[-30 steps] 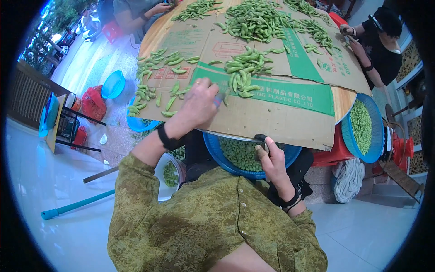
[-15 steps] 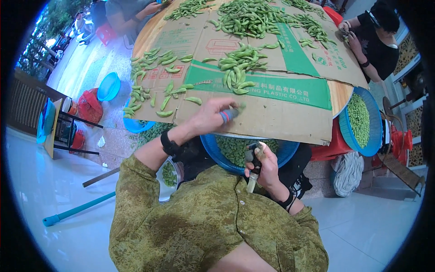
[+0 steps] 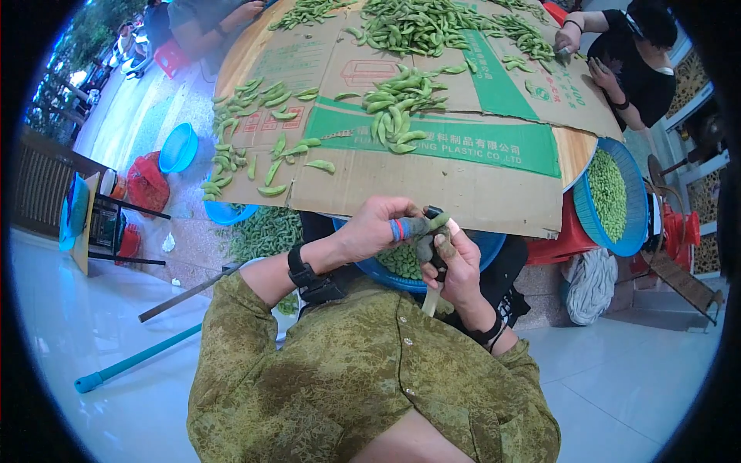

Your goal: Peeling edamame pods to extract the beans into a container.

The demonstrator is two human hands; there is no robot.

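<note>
Above a blue basket of shelled green beans, my two hands meet at the table's near edge. My left hand, with blue and red bands around a finger, pinches a green bean pod. Closed around a small dark tool with a pale handle is my right hand; its exact kind is unclear. The pod lies against the dark top of this tool, by my right fingertips. On the cardboard ahead lies a cluster of pods.
A large pod heap covers the far cardboard. At right is a blue basket of beans; across from it another person handles pods. A white bowl and a teal pole are at left.
My left hand has come back from the cardboard toward my right hand, bringing a pod to the tool. The person at right has reached one hand out over the pods.
</note>
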